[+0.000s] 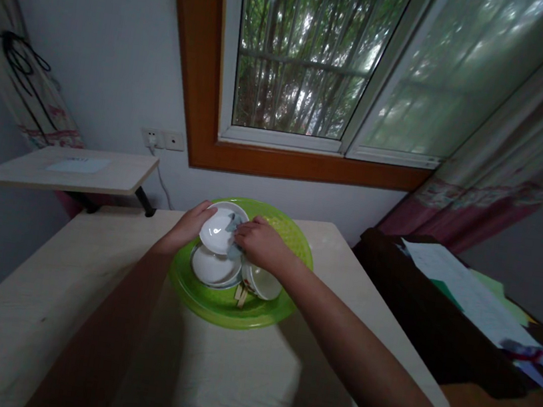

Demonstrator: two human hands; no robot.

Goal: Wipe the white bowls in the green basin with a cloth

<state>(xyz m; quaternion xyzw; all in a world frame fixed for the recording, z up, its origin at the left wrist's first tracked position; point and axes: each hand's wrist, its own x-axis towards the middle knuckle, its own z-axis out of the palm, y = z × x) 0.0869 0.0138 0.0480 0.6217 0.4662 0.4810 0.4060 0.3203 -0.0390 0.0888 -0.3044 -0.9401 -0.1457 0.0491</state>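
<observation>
My left hand (190, 226) grips the left rim of a small white dish (218, 231), thumb on its upper face. The dish is tilted toward me above a round green plastic tray (229, 319). Closed around a crumpled grey-blue cloth (232, 222), my right hand (260, 242) presses it against the right side of the dish. Under the raised dish, other white dishes (212, 269) lie in the tray. White bowls (267, 286) rest to their right, partly hidden by my right hand and forearm. Ends of wooden chopsticks (241, 295) poke out between dishes and bowls.
The tray stands on a pale wooden table (237, 374) by the window wall. A raised shelf (104, 170) with a paper label sits at the back left, near a wall socket (162, 139) with a cable. Papers (466, 291) lie on dark furniture to the right.
</observation>
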